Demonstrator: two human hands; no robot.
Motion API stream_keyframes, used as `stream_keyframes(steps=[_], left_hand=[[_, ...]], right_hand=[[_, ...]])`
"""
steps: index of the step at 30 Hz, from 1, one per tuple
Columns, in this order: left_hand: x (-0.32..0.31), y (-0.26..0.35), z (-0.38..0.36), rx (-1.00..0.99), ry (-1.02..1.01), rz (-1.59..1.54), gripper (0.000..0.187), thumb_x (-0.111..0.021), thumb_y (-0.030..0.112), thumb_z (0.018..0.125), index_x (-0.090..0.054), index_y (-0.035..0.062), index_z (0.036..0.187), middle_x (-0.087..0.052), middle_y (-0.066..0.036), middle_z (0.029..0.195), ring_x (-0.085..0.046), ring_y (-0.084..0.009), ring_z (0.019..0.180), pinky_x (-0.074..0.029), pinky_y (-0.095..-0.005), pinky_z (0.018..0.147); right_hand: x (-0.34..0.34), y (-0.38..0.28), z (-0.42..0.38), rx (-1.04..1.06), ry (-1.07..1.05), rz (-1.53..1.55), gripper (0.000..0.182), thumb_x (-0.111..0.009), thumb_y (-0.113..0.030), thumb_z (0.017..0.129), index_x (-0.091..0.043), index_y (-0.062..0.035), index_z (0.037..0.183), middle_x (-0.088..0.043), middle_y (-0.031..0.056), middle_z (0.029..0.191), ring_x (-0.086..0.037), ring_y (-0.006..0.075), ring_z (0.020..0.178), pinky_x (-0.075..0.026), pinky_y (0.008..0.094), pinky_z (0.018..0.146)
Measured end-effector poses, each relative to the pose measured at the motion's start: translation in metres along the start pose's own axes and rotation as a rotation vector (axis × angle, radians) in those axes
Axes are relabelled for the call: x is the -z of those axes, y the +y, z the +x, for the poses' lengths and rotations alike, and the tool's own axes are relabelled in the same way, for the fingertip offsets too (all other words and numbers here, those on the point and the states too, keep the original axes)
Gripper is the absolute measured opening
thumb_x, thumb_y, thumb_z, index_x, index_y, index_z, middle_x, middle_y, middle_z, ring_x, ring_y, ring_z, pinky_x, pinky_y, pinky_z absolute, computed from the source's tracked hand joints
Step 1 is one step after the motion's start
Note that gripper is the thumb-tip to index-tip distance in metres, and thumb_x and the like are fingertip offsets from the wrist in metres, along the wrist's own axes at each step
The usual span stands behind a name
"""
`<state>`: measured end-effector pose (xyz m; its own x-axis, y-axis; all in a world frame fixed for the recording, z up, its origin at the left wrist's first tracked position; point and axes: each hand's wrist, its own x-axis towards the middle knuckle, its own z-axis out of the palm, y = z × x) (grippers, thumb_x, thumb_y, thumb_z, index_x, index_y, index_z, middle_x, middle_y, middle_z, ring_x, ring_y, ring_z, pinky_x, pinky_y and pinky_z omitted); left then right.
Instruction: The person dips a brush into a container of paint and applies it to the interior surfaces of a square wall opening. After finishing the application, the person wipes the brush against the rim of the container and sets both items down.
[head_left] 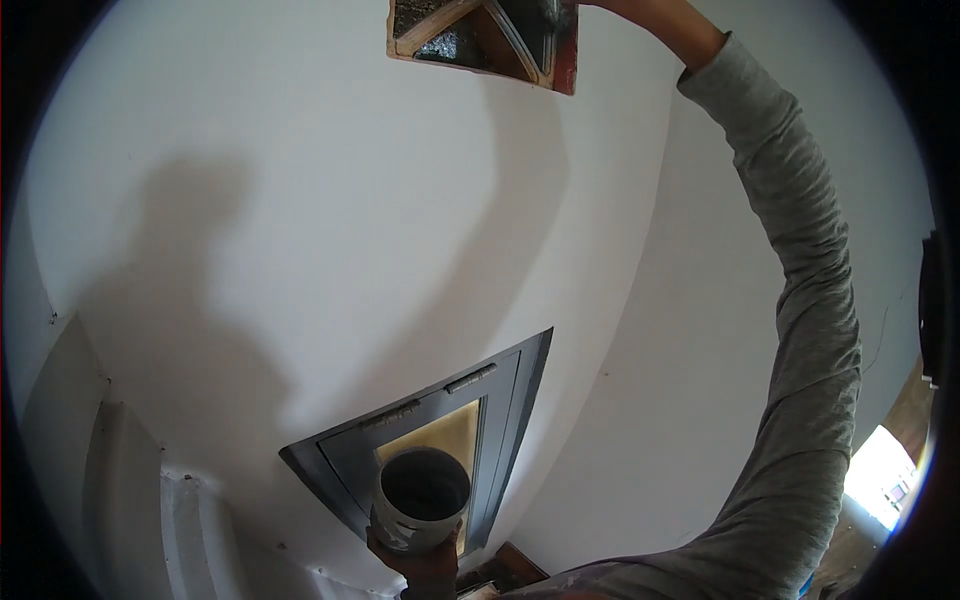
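Note:
My left hand [432, 566] is wrapped round a grey paint pot [405, 535] low in the view. The pot is round and open at the top, its inside is dark, and pale smears mark its outside. Up at the top edge, my right hand [625, 6] reaches beside a small opening [572, 70] in the white wall, which has reddish and wooden edges and diagonal bars. Only the wrist and a sliver of that hand show; its fingers are cut off by the frame, so what it holds is hidden.
Behind the pot is a grey-framed door or window [345, 455] with hinges and a yellowish panel. White wall [330, 250] carries shadows. Pale ledges [130, 490] stand at lower left. A bright opening [885, 475] lies at the right, below a dark object [930, 310].

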<state>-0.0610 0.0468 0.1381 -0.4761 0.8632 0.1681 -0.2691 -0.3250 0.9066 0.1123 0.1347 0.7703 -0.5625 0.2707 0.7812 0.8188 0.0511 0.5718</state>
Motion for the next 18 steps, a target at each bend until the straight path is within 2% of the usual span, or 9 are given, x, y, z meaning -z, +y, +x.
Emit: stream_keyframes(steps=[3,6,7,9,10,12,15,16,18], left_hand=[[-0.003,0.000,0.002,-0.046,0.000,-0.013,0.127,-0.096,0.014,0.051,-0.019,0.0111,0.151,-0.041,-0.016,0.142,-0.047,-0.0344,0.131,-0.043,-0.0455,0.112],[0.010,-0.010,0.006,-0.178,-0.073,0.157,0.125,-0.096,0.015,0.052,-0.020,0.0106,0.151,-0.041,-0.016,0.142,-0.047,-0.0345,0.131,-0.043,-0.0460,0.111],[0.007,-0.008,0.005,-0.259,-0.037,0.223,0.125,-0.096,0.015,0.052,-0.021,0.0104,0.151,-0.042,-0.016,0.142,-0.048,-0.0345,0.131,-0.043,-0.0460,0.111],[0.001,0.001,0.002,-0.133,-0.013,0.075,0.125,-0.096,0.016,0.052,-0.021,0.0102,0.151,-0.042,-0.016,0.142,-0.048,-0.0344,0.130,-0.042,-0.0462,0.111],[-0.005,0.022,0.002,0.072,-0.024,-0.132,0.125,-0.096,0.017,0.052,-0.021,0.0102,0.151,-0.042,-0.016,0.142,-0.048,-0.0344,0.130,-0.042,-0.0464,0.111],[-0.004,0.032,0.004,0.249,-0.053,-0.258,0.125,-0.096,0.018,0.052,-0.021,0.0096,0.151,-0.042,-0.016,0.142,-0.047,-0.0342,0.130,-0.042,-0.0465,0.111],[0.009,0.007,0.006,0.079,-0.109,0.002,0.125,-0.096,0.019,0.052,-0.020,0.0086,0.151,-0.042,-0.016,0.142,-0.048,-0.0338,0.130,-0.042,-0.0465,0.111],[0.018,-0.009,0.009,-0.048,-0.124,0.124,0.125,-0.096,0.018,0.052,-0.020,0.0088,0.151,-0.042,-0.016,0.142,-0.048,-0.0336,0.130,-0.042,-0.0465,0.110],[0.019,-0.011,0.013,-0.182,-0.098,0.194,0.125,-0.096,0.017,0.052,-0.020,0.0089,0.151,-0.042,-0.017,0.142,-0.048,-0.0333,0.129,-0.043,-0.0465,0.110]], right_hand=[[0.004,-0.006,-0.007,0.033,0.093,-0.107,0.031,-0.079,-0.017,0.076,-0.068,0.0115,0.084,-0.070,0.0293,0.084,-0.071,0.0391,0.075,-0.058,0.0421,0.070],[-0.006,-0.010,-0.014,-0.061,-0.043,-0.057,0.030,-0.079,-0.015,0.075,-0.068,0.0115,0.082,-0.070,0.0282,0.082,-0.071,0.0383,0.072,-0.058,0.0416,0.069],[-0.004,-0.013,-0.018,-0.028,-0.005,-0.044,0.029,-0.078,-0.015,0.076,-0.068,0.0115,0.083,-0.070,0.0281,0.081,-0.071,0.0380,0.072,-0.058,0.0414,0.068],[0.001,-0.020,-0.031,0.040,0.056,-0.021,0.028,-0.078,-0.014,0.076,-0.069,0.0115,0.083,-0.070,0.0280,0.080,-0.071,0.0374,0.070,-0.058,0.0410,0.067],[-0.001,-0.021,-0.031,0.027,0.015,-0.022,0.027,-0.077,-0.014,0.077,-0.069,0.0113,0.083,-0.070,0.0279,0.080,-0.071,0.0372,0.070,-0.058,0.0410,0.067],[-0.008,-0.024,-0.029,-0.004,-0.058,-0.020,0.026,-0.076,-0.014,0.077,-0.070,0.0108,0.082,-0.070,0.0279,0.079,-0.071,0.0369,0.069,-0.058,0.0411,0.068],[-0.008,-0.027,-0.033,-0.085,-0.063,0.051,0.024,-0.076,-0.012,0.076,-0.071,0.0107,0.083,-0.070,0.0283,0.078,-0.071,0.0376,0.070,-0.058,0.0411,0.069],[-0.007,-0.029,-0.036,-0.057,-0.062,0.052,0.024,-0.076,-0.012,0.076,-0.071,0.0106,0.082,-0.070,0.0284,0.078,-0.071,0.0379,0.070,-0.058,0.0411,0.068],[-0.003,-0.033,-0.037,0.003,-0.038,0.053,0.024,-0.076,-0.012,0.075,-0.071,0.0105,0.081,-0.069,0.0286,0.077,-0.071,0.0386,0.070,-0.058,0.0411,0.068]])
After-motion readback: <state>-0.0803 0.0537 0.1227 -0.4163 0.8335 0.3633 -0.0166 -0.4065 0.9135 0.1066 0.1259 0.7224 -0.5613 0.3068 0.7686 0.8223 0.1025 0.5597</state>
